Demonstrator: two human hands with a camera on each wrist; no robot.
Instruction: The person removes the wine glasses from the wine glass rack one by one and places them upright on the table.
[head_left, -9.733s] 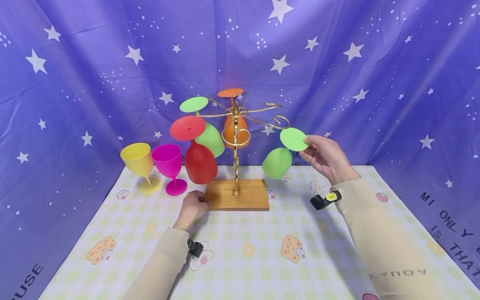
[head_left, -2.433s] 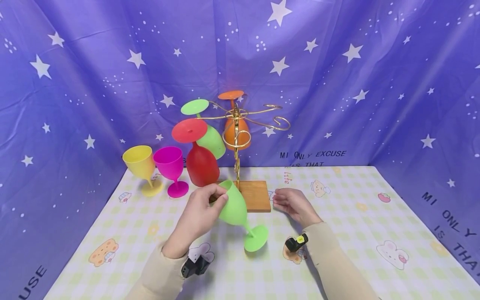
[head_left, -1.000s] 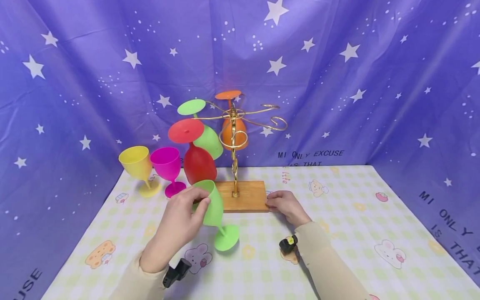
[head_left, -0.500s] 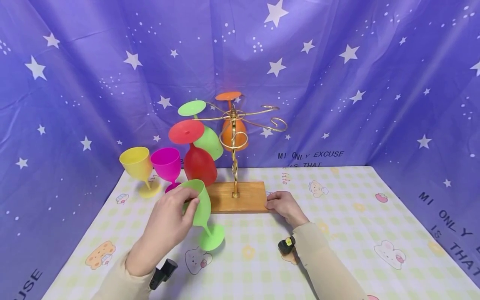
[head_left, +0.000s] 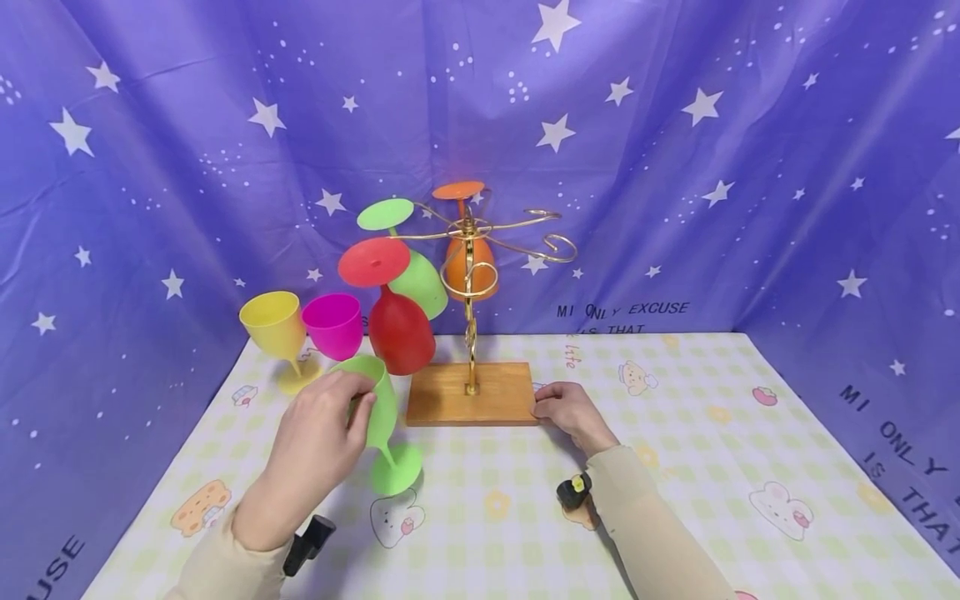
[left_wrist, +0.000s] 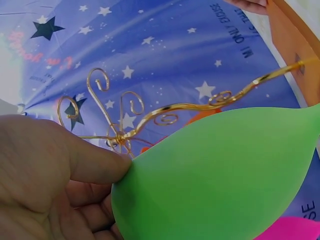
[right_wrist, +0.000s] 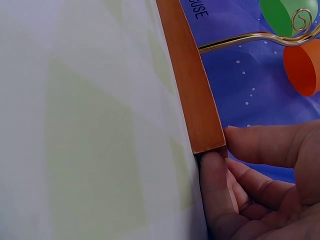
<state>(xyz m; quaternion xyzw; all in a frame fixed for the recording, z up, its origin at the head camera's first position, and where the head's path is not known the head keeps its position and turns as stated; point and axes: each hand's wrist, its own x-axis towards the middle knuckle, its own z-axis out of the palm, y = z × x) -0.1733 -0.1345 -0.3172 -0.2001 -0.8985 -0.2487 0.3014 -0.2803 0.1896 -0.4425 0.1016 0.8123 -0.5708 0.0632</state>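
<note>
My left hand (head_left: 315,442) pinches a light green plastic goblet (head_left: 384,408) by its rim, thumb outside the bowl in the left wrist view (left_wrist: 215,175). The goblet is bowl up, slightly tilted, with its foot low over the cloth, left of the rack's base. At the right end of the wooden base (head_left: 442,400), my right hand (head_left: 573,412) holds the corner between thumb and fingers. A gold wire rack (head_left: 470,312) rises from this base. From its curled arms hang upside down a red goblet (head_left: 401,329), another green goblet (head_left: 420,283) and an orange goblet (head_left: 459,250).
A yellow goblet (head_left: 273,325) and a magenta goblet (head_left: 332,325) stand upright at the back left; my left hand and the held goblet cover the magenta one's foot. The rack's right-hand arms (head_left: 558,246) hold nothing. A checked cloth (head_left: 510,533) covers the table before a purple starry curtain (head_left: 637,167).
Earlier my right hand held the green goblet by its foot beside the rack and my left held the base. Since then the hands swapped, and the goblet has moved left in my left hand.
</note>
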